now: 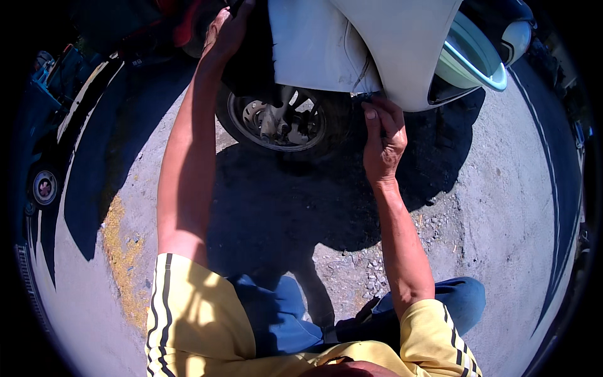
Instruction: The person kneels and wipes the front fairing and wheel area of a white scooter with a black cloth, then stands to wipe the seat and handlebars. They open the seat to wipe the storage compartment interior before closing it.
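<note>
A white car body panel (314, 47) with a crease fills the top middle, beside a smooth white bumper section (402, 38). My left hand (227, 32) is raised at the top, left of the panel, its fingers curled round something dark that I cannot make out. Under the seam where panel and bumper meet, my right hand (385, 141) is closed in a pinch at the lower edge; what sits between thumb and fingers is hidden in shadow. Below the panel is a wheel (276, 122) with a silver rim and dark tyre, turned partly into shade.
A pale green basin (471, 53) rests at the bumper's upper right. Gravel (375, 270) lies on the grey ground between my knees. Yellowish grains (122, 264) are scattered at left, and another vehicle's wheel (44, 187) shows at the far left.
</note>
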Demonstrator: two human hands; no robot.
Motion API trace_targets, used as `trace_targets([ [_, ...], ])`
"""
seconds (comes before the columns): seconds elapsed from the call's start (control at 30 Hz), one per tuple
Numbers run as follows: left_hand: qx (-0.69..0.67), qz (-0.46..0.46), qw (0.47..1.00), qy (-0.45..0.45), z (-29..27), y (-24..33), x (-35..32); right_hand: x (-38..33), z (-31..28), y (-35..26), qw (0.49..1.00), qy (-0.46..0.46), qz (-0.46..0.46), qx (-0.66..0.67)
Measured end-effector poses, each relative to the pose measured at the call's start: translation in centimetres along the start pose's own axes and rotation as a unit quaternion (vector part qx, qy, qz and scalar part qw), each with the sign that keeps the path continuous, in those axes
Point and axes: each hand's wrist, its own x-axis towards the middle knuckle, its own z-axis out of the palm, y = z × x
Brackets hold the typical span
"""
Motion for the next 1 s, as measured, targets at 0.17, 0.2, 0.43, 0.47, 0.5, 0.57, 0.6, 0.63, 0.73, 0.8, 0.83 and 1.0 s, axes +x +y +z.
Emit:
trace_targets([
  [0.17, 0.070, -0.084, 0.994, -0.007, -0.1, -2.7, 0.4, 3.0, -1.0, 1.3, 0.994, -0.108, 0.004, 0.002],
  [0.2, 0.113, -0.077, 0.989, 0.061, 1.4, -0.1, -2.0, 3.7, -1.6, 1.7, 0.991, -0.133, 0.003, -0.016],
  [0.43, 0.196, 0.304, 0.926, 0.106, 5.5, 6.5, -11.7, 4.2, -4.3, 1.8, 0.941, -0.316, -0.084, -0.084],
  [0.47, 0.194, 0.340, 0.915, 0.091, 5.9, 7.2, -12.0, 4.4, -5.1, 1.6, 0.939, -0.317, -0.096, -0.094],
  [0.5, 0.185, 0.388, 0.900, 0.076, 5.9, 7.1, -12.2, 4.4, -5.9, 1.2, 0.941, -0.311, -0.090, -0.097],
  [0.57, 0.163, 0.436, 0.884, 0.040, 5.3, 6.4, -11.6, 4.2, -7.2, 0.5, 0.942, -0.304, -0.099, -0.101],
  [0.6, 0.150, 0.440, 0.885, 0.023, 4.0, 5.6, -10.6, 4.4, -8.0, 0.1, 0.941, -0.300, -0.117, -0.103],
  [0.63, 0.132, 0.445, 0.886, 0.005, 3.0, 4.9, -9.8, 5.0, -8.9, -0.4, 0.940, -0.296, -0.133, -0.109],
  [0.73, 0.093, 0.256, 0.959, 0.076, 1.6, -0.4, -4.8, 5.8, -10.7, -2.0, 0.932, -0.296, -0.165, -0.124],
  [0.8, 0.067, 0.044, 0.996, -0.024, -1.2, -1.8, -1.3, 6.2, -10.4, -2.8, 0.934, -0.327, -0.109, -0.095],
  [0.83, 0.056, -0.001, 0.998, -0.031, -1.7, -2.9, -0.3, 5.8, -9.3, -2.7, 0.929, -0.341, -0.111, -0.095],
  [1.0, 0.070, -0.024, 0.997, 0.002, -0.6, -5.2, 1.0, 3.1, -4.5, -3.7, 0.892, -0.414, -0.117, -0.137],
])
